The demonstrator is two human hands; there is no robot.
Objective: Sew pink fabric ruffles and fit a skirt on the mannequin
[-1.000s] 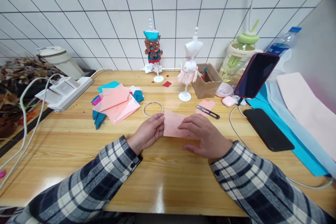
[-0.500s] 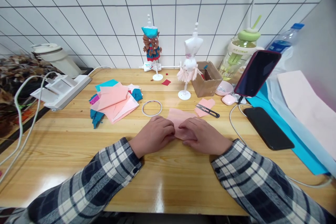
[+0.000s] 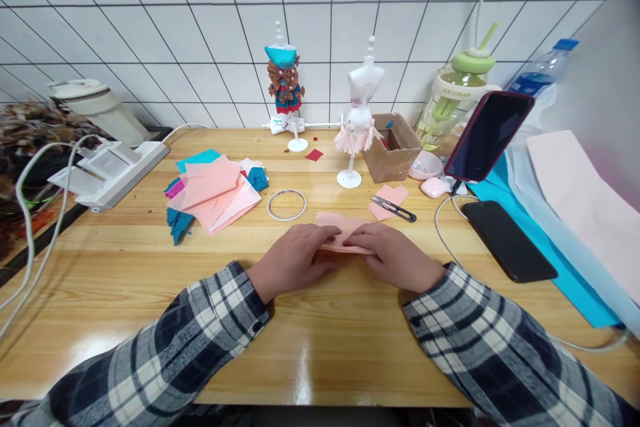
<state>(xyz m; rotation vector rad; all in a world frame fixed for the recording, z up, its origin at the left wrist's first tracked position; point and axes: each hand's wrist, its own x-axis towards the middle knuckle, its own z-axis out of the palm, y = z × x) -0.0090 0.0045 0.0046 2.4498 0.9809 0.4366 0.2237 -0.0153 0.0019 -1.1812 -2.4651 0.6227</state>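
A sheet of pink crepe paper (image 3: 344, 221) lies on the wooden table between my hands, its near edge folded over. My left hand (image 3: 299, 259) pinches the left end of that fold, with the thumb below the fingers. At the other end my right hand (image 3: 396, 255) grips the paper, fingertips pressed on the fold. Thread snips (image 3: 394, 208) rest on a smaller pink paper piece (image 3: 388, 195) just beyond my right hand. A thin white ring (image 3: 287, 205) is behind my left hand.
Pink, teal and blue paper pieces (image 3: 215, 190) are heaped at left. A white mini mannequin (image 3: 361, 120), a dressed mannequin (image 3: 285, 80) and a cardboard box (image 3: 393, 153) stand at the back. Right are a black phone (image 3: 510, 240), a propped phone (image 3: 487, 137) and larger paper sheets (image 3: 580, 193).
The pink paper's near edge has been turned up into a fold, so less of the sheet shows. Both hands have shifted their fingers along it. The view has tilted slightly.
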